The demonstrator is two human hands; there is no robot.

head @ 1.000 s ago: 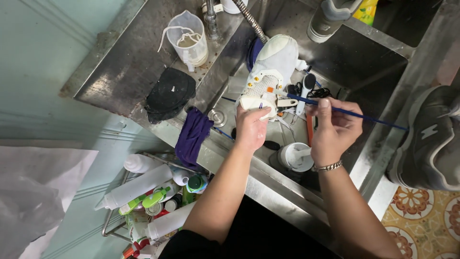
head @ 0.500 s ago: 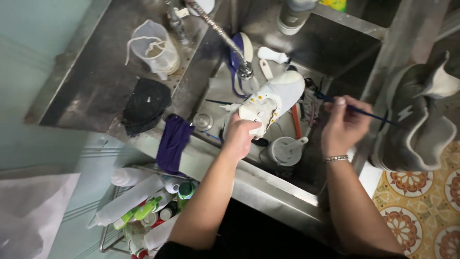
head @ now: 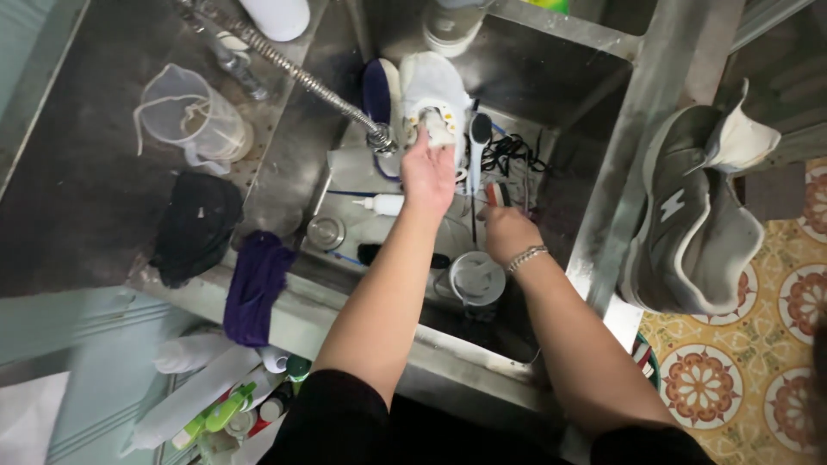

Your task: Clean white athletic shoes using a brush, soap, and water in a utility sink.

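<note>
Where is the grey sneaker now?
In the head view, the grey sneaker rests on the steel sink's right rim, right of both hands, above the patterned floor tiles.

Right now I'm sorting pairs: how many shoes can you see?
3: a white shoe in the sink, held by the left hand, and two grey shoes stacked on the sink's right ledge. Others may be hidden.
</note>
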